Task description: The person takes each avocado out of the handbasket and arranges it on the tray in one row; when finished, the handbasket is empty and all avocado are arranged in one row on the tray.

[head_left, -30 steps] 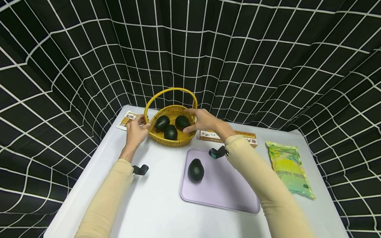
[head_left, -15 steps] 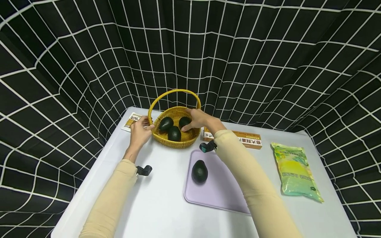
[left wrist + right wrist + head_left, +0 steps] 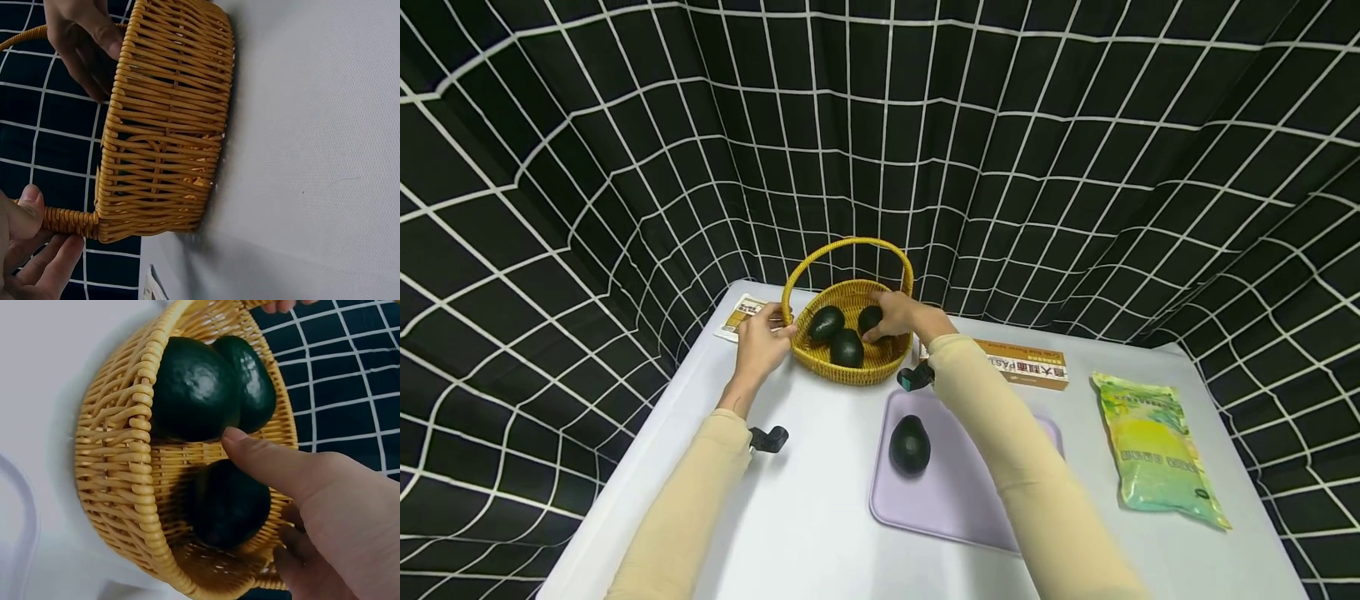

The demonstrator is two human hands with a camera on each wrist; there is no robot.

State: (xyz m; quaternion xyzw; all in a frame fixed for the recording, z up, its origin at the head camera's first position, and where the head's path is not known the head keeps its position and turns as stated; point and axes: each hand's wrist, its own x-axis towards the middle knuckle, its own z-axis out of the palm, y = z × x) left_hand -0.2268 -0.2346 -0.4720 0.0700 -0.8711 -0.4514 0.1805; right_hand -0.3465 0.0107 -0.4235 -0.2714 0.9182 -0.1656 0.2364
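A yellow wicker basket [image 3: 852,375] with a tall arched handle holds three dark green avocados. My left hand [image 3: 762,340] pinches the left foot of the handle; thumb and fingers lie on either side of it in the left wrist view. Inside the basket, my right hand [image 3: 901,317] is over the rightmost avocado [image 3: 230,503]. Its thumb stretches between this avocado and the other two, a front one [image 3: 847,348] and a left one [image 3: 827,322]. The right fingers are spread on the avocado's far side. Another avocado [image 3: 910,446] lies on a lilac tray [image 3: 940,521].
Behind the tray lies a long brown-and-white pasta box [image 3: 1030,364], partly covered by the right arm. A green-yellow bag [image 3: 1157,450] lies at right. A small packet [image 3: 741,317] sits by the left hand. Black grid-patterned cloth [image 3: 985,167] surrounds the white table [image 3: 805,517].
My right hand has moved lower and further into the basket, its thumb and fingers closer about the right avocado. The left hand keeps its hold on the handle. The head view has shifted slightly.
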